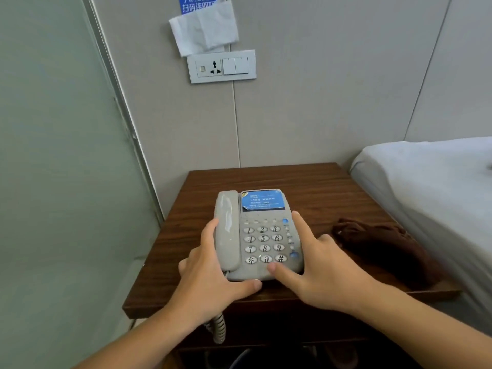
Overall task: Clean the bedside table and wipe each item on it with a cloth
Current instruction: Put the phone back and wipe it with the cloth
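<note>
Left hand (210, 272): grasping phone (257, 235) at handset side.
Right hand (319, 265): fingers spread, probably gripping phone's right edge.
Cloth (386, 246): on bench (332, 187), right of phone, nearest right hand.

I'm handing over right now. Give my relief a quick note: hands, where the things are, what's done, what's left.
Left hand: on the left side of the phone, by the handset, thumb along the front edge.
Right hand: on the phone's right side, forefinger up its edge, thumb on the front below the keys.
Phone sits mid bedside table, handset in its cradle, coiled cord hanging off the front.
Brown cloth lies crumpled on the table to the right, in neither hand.
Done: cannot tell from this view.
Left: wipe phone and table top with the cloth.
</note>
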### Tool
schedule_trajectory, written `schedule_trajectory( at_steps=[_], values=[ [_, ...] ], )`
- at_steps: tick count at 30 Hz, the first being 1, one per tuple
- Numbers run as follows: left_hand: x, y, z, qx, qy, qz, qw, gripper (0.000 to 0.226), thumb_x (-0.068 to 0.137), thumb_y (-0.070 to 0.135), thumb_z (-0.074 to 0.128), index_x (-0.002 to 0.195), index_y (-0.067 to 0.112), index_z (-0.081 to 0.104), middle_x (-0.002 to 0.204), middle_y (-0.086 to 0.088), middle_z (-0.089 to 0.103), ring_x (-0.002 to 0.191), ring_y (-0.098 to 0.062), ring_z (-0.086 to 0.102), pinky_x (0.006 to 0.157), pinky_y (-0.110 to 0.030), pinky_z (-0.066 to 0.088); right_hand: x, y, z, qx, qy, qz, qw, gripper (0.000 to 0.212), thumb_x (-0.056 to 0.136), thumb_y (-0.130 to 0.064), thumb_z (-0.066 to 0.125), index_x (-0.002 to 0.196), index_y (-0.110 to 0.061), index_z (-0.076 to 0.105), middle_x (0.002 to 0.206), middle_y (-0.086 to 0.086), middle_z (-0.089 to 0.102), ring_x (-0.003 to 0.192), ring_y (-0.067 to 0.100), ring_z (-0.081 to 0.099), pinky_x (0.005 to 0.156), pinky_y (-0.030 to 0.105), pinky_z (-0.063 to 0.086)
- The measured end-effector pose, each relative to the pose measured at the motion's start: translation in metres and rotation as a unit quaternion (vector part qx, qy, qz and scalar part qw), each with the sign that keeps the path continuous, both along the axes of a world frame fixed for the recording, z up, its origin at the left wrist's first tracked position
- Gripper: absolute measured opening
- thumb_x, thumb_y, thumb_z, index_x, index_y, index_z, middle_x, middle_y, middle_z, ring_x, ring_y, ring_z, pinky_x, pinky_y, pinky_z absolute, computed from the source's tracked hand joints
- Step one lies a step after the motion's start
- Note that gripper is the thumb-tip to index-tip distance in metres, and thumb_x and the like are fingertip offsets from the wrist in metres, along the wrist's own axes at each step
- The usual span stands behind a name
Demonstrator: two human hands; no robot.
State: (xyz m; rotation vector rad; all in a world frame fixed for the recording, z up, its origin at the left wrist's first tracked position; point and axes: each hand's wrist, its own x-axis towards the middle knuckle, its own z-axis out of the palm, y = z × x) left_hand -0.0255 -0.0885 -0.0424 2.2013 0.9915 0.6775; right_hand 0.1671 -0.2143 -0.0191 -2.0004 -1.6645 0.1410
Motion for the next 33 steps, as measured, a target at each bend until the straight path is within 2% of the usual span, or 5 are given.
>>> schedule_trajectory(
  at_steps=[4,7,20,22,33],
  values=[
    [-0.006,0.005,0.004,-0.003,0.053,-0.001,0.999,0.135,0.057,0.070,0.088,0.152,0.055,-0.007,0.139,0.027,0.034,0.121,-0.001,0.025,0.114,-0.036,0.024,0.043,-0.006,0.018,0.019,-0.167,-0.145,0.975,0.068,0.087,-0.071,0.046,0.136,-0.026,0.062,0.116,0.003,0.071,0.107,0.029,0.060,0.094,0.040,0.048],
    [-0.013,0.015,0.012,-0.020,0.080,-0.012,0.997,0.131,0.056,0.076,0.084,0.152,0.059,-0.005,0.146,0.022,0.034,0.128,-0.009,0.027,0.113,-0.040,0.028,0.086,-0.020,0.031,-0.120,-0.262,-0.232,0.929,0.064,0.088,-0.074,0.046,0.146,-0.045,0.045,0.147,-0.001,0.050,0.127,0.031,0.049,0.105,0.048,0.042],
    [-0.037,0.050,0.026,0.018,0.167,-0.078,0.983,0.112,0.056,0.099,0.062,0.146,0.070,0.002,0.155,0.020,0.035,0.147,-0.012,0.031,0.116,-0.048,0.039,0.173,-0.047,0.015,-0.167,0.040,-0.003,0.985,0.070,0.069,-0.075,0.077,0.133,-0.064,0.053,0.130,-0.027,0.065,0.118,0.001,0.064,0.102,0.023,0.049],
    [-0.038,0.053,0.027,0.027,0.168,-0.088,0.982,0.111,0.057,0.098,0.062,0.148,0.068,0.005,0.156,0.022,0.034,0.147,-0.009,0.030,0.117,-0.047,0.038,0.167,-0.045,0.017,-0.121,0.083,-0.027,0.989,0.060,0.068,-0.045,0.092,0.119,-0.060,0.064,0.115,-0.019,0.074,0.104,0.004,0.072,0.092,0.020,0.054],
    [-0.041,0.068,0.022,0.044,0.140,-0.111,0.983,0.108,0.052,0.102,0.056,0.146,0.070,0.015,0.148,0.026,0.042,0.142,-0.003,0.033,0.116,-0.043,0.037,0.132,0.024,0.025,-0.121,0.035,-0.125,0.984,0.027,0.085,-0.022,0.080,0.102,-0.039,0.069,0.096,-0.010,0.071,0.083,0.009,0.070,0.078,0.031,0.061]
  ],
)
